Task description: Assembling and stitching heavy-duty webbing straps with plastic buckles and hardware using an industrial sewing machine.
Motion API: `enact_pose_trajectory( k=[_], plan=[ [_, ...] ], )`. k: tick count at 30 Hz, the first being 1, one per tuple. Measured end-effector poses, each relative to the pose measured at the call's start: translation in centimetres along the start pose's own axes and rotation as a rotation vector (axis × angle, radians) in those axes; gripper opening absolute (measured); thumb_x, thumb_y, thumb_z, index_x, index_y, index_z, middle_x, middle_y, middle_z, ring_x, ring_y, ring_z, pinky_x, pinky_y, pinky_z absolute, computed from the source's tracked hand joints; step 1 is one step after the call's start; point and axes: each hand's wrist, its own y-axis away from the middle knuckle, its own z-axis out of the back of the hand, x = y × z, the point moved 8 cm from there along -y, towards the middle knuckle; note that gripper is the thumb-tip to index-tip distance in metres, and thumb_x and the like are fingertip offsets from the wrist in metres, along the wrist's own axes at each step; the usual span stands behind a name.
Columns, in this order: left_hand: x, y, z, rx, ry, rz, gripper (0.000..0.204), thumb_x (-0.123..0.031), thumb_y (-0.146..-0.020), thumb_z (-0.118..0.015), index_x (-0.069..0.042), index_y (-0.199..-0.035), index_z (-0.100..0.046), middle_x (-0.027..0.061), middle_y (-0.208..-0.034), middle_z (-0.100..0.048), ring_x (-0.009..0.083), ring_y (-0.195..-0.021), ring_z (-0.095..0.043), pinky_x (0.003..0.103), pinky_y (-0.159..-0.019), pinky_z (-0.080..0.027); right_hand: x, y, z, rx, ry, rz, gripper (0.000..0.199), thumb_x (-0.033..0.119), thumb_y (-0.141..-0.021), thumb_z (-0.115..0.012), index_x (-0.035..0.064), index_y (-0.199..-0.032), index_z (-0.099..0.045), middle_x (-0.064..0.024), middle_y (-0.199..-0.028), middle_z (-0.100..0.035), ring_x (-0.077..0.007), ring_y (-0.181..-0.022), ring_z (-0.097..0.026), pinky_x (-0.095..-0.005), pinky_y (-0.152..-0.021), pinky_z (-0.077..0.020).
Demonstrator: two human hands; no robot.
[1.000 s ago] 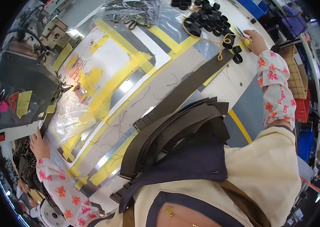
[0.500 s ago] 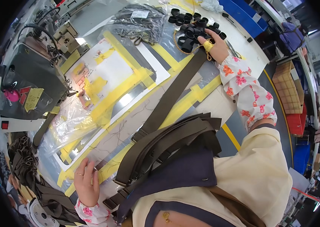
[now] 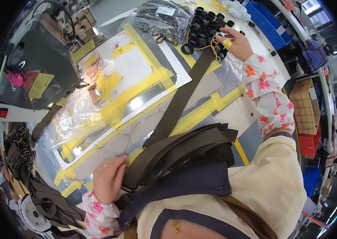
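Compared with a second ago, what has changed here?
The left hand moved right, from near the sewing machine to beside the strap bundle. The right hand moved left toward the black rings; the long strap swung left. The sewing machine and bagged clips stayed put.

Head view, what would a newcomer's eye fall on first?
Probably the pile of black rings at the top, right of centre, with the right hand at its edge. Next, the bundle of dark straps at lower centre, with the left hand by its left end. Bright yellow tape, running in strips left of centre, also stands out.
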Motion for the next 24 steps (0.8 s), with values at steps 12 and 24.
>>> enact_pose_trajectory(
  k=[12, 24],
  plan=[
    [-5.0, -7.9, -7.0, 0.275, 0.007, -0.107, 0.034, -0.017, -0.070, -0.071, -0.004, -0.095, -0.051, 0.0113, -0.084, -0.058, 0.0323, -0.077, -0.058, 0.037, -0.066, -0.046, 10.8, 8.1, -2.8, 0.424, 0.234, 0.620, 0.034, 0.012, -0.069, -0.069, 0.0089, -0.101, -0.057, -0.0076, -0.106, -0.055, -0.0283, -0.106, -0.047, -0.0423, -0.094, -0.0321],
    [6.6, -0.7, 7.0, 0.039, 0.413, 0.372, 0.039, 0.007, -0.078, -0.055, 0.000, -0.116, -0.048, 0.0058, -0.103, -0.055, 0.0109, -0.095, -0.051, 0.022, -0.081, -0.041, 15.6, 8.0, -4.6, 0.458, -0.049, 0.661, 0.027, 0.010, -0.072, -0.067, 0.0039, -0.095, -0.056, -0.0090, -0.086, -0.056, -0.0308, -0.088, -0.050, -0.0389, -0.075, -0.0392]
  ],
)
